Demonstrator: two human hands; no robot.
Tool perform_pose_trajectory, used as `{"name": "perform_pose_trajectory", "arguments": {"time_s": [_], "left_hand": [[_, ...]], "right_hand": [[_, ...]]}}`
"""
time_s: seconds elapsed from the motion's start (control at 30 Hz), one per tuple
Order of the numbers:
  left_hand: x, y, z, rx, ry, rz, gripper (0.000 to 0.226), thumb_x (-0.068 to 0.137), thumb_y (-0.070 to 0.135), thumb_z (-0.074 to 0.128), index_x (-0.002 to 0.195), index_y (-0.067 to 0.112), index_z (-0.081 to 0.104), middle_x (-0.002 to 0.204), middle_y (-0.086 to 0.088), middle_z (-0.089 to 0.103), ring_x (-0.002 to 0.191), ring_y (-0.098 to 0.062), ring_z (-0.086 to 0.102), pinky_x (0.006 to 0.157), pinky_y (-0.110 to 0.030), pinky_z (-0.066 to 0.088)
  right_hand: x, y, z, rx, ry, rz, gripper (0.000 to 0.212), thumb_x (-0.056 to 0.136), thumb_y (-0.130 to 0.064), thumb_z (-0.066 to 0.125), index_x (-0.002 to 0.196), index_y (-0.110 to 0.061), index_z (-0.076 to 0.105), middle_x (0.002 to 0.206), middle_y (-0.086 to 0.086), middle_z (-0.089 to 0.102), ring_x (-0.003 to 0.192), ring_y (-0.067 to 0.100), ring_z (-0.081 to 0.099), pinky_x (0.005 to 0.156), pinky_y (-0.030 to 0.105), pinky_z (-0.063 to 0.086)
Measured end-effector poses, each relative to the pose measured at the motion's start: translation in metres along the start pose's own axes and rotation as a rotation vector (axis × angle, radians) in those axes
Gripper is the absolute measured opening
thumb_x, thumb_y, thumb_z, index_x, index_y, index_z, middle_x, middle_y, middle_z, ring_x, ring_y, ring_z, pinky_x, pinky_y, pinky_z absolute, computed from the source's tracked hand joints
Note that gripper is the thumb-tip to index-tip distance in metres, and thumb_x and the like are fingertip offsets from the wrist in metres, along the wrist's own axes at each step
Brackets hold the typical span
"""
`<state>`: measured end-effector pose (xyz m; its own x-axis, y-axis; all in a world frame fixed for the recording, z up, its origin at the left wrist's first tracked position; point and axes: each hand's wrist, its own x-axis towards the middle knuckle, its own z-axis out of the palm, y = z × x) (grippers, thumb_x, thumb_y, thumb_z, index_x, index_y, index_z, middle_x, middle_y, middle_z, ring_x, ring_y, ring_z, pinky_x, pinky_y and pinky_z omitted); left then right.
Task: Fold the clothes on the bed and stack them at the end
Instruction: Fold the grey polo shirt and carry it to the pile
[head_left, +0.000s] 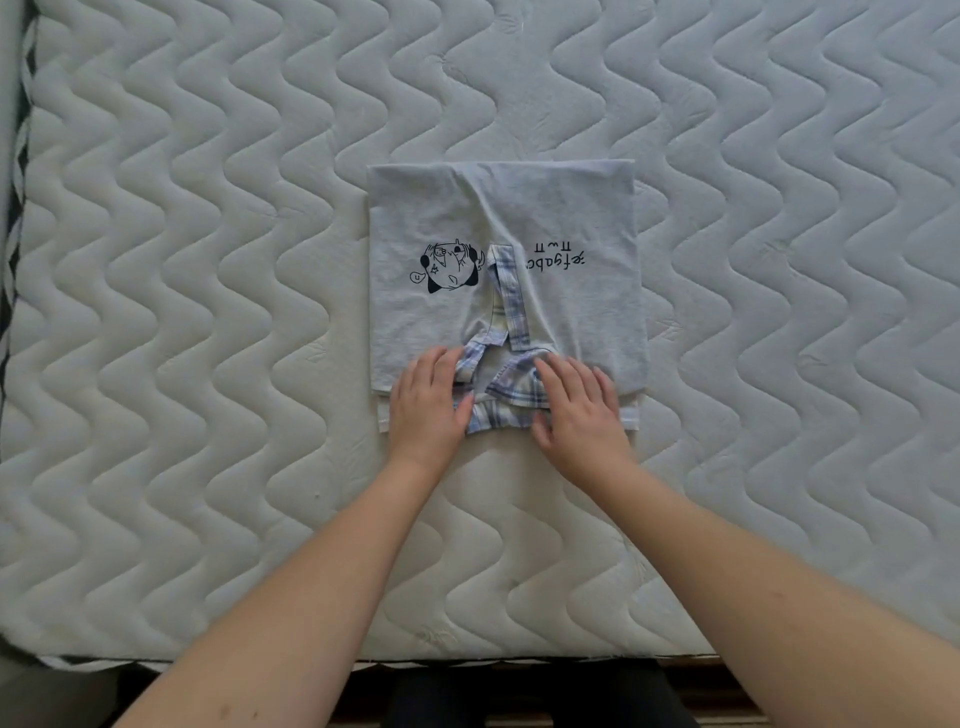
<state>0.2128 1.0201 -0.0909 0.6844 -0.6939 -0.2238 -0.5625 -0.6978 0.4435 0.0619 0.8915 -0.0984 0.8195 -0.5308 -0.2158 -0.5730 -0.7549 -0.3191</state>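
Midway, left hand (426, 402) and right hand (576, 410), fingers spread, press the collar (501, 387) of a half-folded shirt (431, 208) on the bed (208, 260); stacking remains.

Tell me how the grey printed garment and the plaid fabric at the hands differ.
The grey garment is plain with black print; the plaid fabric is blue-and-white checked. The grey one lies flat and spread wide, the plaid one bunched and narrow between the left hand and right hand. Both lie on the mattress.
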Motion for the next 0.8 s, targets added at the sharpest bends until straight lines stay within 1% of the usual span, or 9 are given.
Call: {"name": "perform_pose_trajectory", "arguments": {"time_s": [0.17,0.27,0.33,0.43,0.5,0.6,0.67,0.73,0.8], "left_hand": [[0.032,0.007,0.004,0.004,-0.117,-0.111,0.040,0.086,0.022,0.065,0.126,0.024,0.059,0.125,0.000,0.056,0.121,-0.023,0.048,0.101,-0.037,0.032],[0.043,0.012,0.003,-0.038,-0.135,-0.164,0.033,0.088,0.015,0.057,0.120,0.021,0.060,0.115,-0.002,0.060,0.111,-0.024,0.053,0.095,-0.037,0.034],[0.049,0.015,-0.002,-0.130,-0.134,-0.193,0.034,0.087,0.010,0.051,0.118,0.020,0.060,0.102,-0.004,0.066,0.096,-0.026,0.059,0.087,-0.037,0.040],[0.051,0.011,-0.010,-0.287,-0.172,-0.203,0.034,0.086,0.008,0.047,0.114,0.022,0.060,0.075,0.000,0.062,0.063,-0.013,0.054,0.058,-0.028,0.041],[0.051,0.007,-0.013,-0.329,-0.189,-0.179,0.033,0.086,0.007,0.049,0.111,0.024,0.063,0.065,0.009,0.057,0.054,-0.003,0.050,0.050,-0.018,0.035],[0.050,0.004,-0.015,-0.276,-0.242,-0.060,0.034,0.090,0.010,0.055,0.121,0.020,0.066,0.093,0.002,0.068,0.075,-0.006,0.057,0.063,-0.012,0.035],[0.051,0.005,-0.011,-0.163,-0.300,0.027,0.037,0.093,0.013,0.053,0.129,0.018,0.062,0.113,-0.003,0.065,0.099,-0.019,0.059,0.081,-0.022,0.042],[0.054,0.008,-0.006,0.032,-0.311,0.110,0.038,0.095,0.017,0.049,0.131,0.018,0.061,0.113,-0.005,0.063,0.103,-0.025,0.058,0.085,-0.035,0.047],[0.055,0.014,-0.004,0.243,-0.294,0.217,0.034,0.094,0.019,0.047,0.124,0.016,0.063,0.109,-0.005,0.062,0.100,-0.027,0.058,0.079,-0.036,0.044]], "right_hand": [[0.031,-0.011,0.010,-0.136,-0.124,-0.019,0.058,0.084,-0.024,0.061,0.139,-0.018,0.046,0.136,0.005,0.049,0.128,0.028,0.042,0.107,0.037,0.024],[0.041,-0.008,0.008,-0.108,-0.103,-0.010,0.033,0.086,-0.023,0.063,0.117,-0.016,0.059,0.113,0.006,0.059,0.106,0.030,0.052,0.088,0.037,0.034],[0.045,-0.006,0.001,0.167,0.026,0.081,0.010,0.092,-0.022,0.060,0.091,-0.013,0.064,0.085,0.004,0.061,0.083,0.028,0.056,0.070,0.036,0.034],[0.049,0.004,-0.011,0.664,0.075,0.403,0.033,0.100,-0.032,0.052,0.070,-0.018,0.057,0.058,-0.010,0.052,0.057,0.005,0.048,0.054,0.026,0.031],[0.048,0.010,-0.018,0.848,0.145,0.586,0.042,0.101,-0.035,0.051,0.061,-0.022,0.048,0.051,-0.014,0.049,0.051,0.000,0.043,0.052,0.019,0.033],[0.043,0.019,-0.021,0.996,0.213,0.765,0.043,0.101,-0.041,0.048,0.065,-0.018,0.049,0.063,0.000,0.054,0.061,0.013,0.050,0.062,0.031,0.041],[0.039,0.022,-0.021,1.081,0.284,0.851,0.040,0.101,-0.043,0.048,0.074,-0.014,0.056,0.067,0.006,0.053,0.064,0.016,0.050,0.065,0.032,0.042],[0.036,0.023,-0.020,1.151,0.373,0.923,0.039,0.101,-0.042,0.048,0.074,-0.018,0.062,0.064,0.000,0.055,0.060,0.011,0.049,0.064,0.030,0.042],[0.034,0.025,-0.020,1.202,0.441,0.991,0.037,0.100,-0.040,0.050,0.073,-0.020,0.065,0.061,-0.009,0.059,0.058,0.007,0.051,0.064,0.028,0.043]]}}
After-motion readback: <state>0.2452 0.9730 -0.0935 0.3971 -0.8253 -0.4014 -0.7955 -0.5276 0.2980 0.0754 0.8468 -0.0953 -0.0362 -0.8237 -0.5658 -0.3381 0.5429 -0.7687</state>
